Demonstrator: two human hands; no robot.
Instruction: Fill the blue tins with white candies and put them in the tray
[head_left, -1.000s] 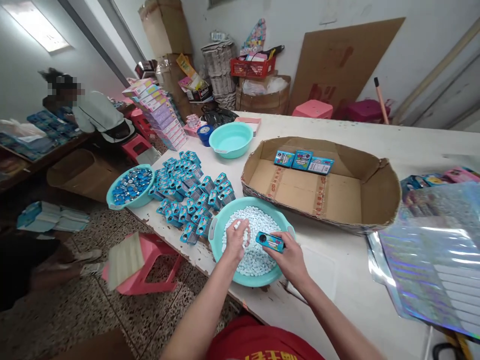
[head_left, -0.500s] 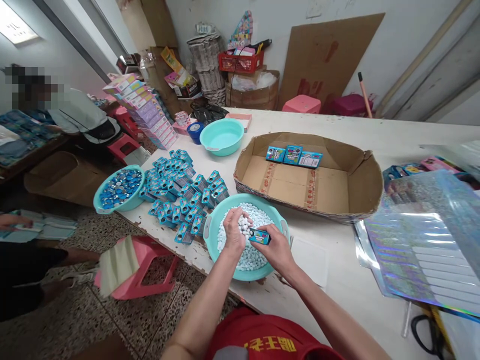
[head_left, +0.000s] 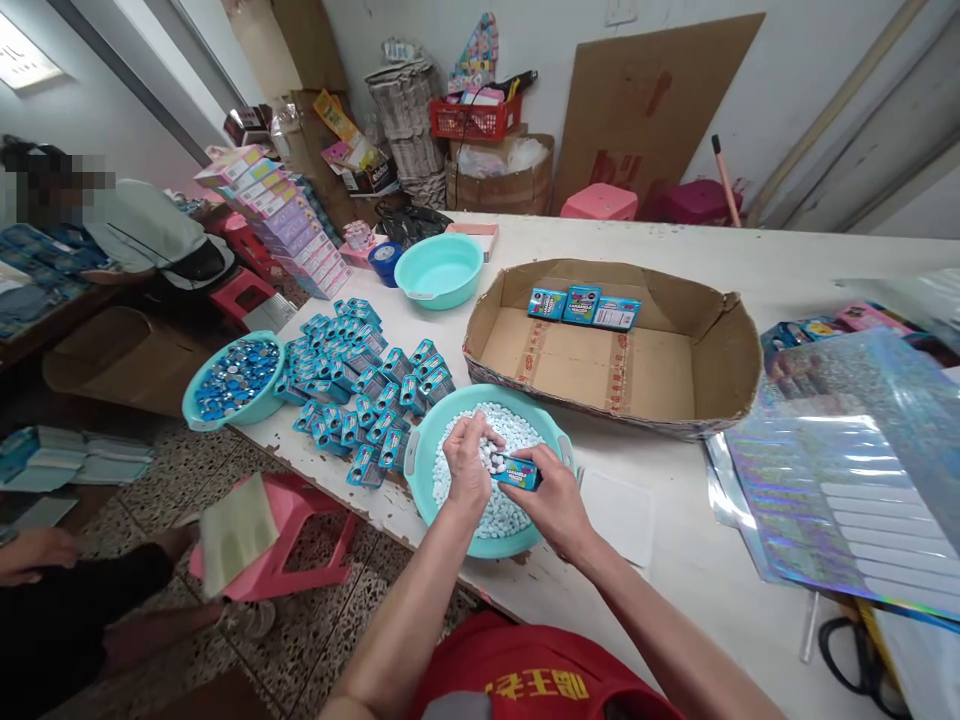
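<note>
My right hand (head_left: pixel 553 500) grips a small blue printed candy box (head_left: pixel 519 473) over the turquoise basin, its end pointing left. Cupped at that end, my left hand (head_left: pixel 466 462) is closed around some white candies (head_left: pixel 496 461). More white pellet candies (head_left: pixel 504 520) fill the turquoise basin (head_left: pixel 426 505) beneath both hands. Left of the basin, many similar blue boxes (head_left: pixel 366 375) stand in a cluster with round holes showing on their ends. Three blue packs (head_left: pixel 582 305) lean against the far wall of a cardboard tray (head_left: pixel 675 385).
A basin of blue-and-silver wrapped pieces (head_left: pixel 238 378) sits at the table's left edge. Behind are another turquoise basin (head_left: pixel 440 272) and stacked pastel boxes (head_left: pixel 289 225). Holographic sheets (head_left: pixel 847 480) and scissors (head_left: pixel 851 655) lie right. A pink stool (head_left: pixel 300 540) and another person's leg (head_left: pixel 150 635) are at left.
Fewer white candies show in my left hand, and its fingers sit nearer the box end. The box stays in my right hand. At left, the other person's hand and leg have shifted.
</note>
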